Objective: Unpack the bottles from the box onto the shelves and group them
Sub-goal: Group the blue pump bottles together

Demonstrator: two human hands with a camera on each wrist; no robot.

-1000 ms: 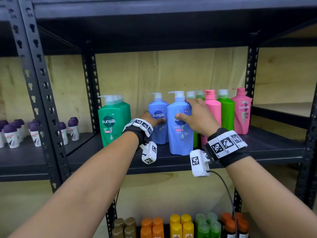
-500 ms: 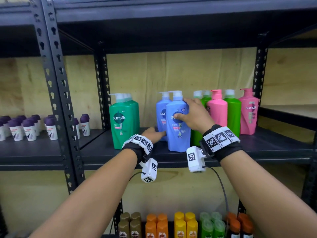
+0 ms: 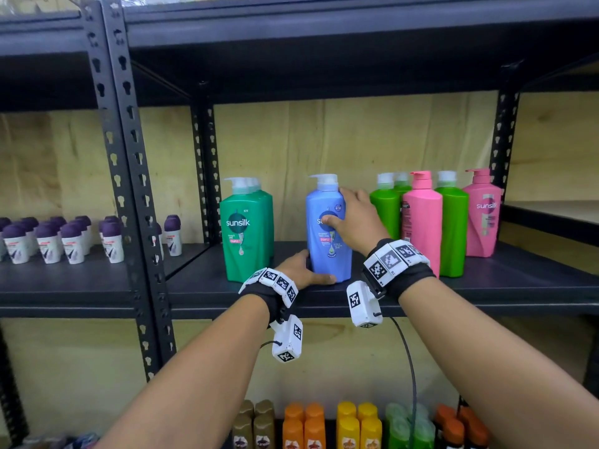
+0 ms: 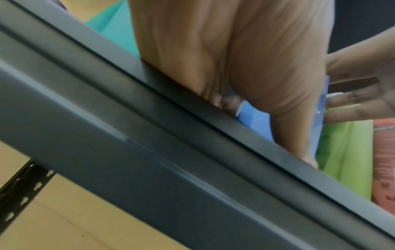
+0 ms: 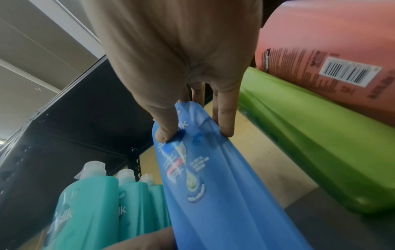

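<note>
Blue bottle point(image 3: 329, 234) upright on shelf point(image 3: 486, 286); right hand point(image 3: 351, 218) grip pinching upper body, left hand point(image 3: 299, 270) grip wrapped round base.

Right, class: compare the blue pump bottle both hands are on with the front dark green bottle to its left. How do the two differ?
The blue bottle is blue, the dark green bottle green. The blue bottle is held, with the right hand gripping its upper body and the left hand at its base; the dark green bottle is untouched. The dark green bottle's logo shows fully; the blue bottle's is partly hidden by the thumb. Both stand upright on the same shelf, with white pumps.
</note>
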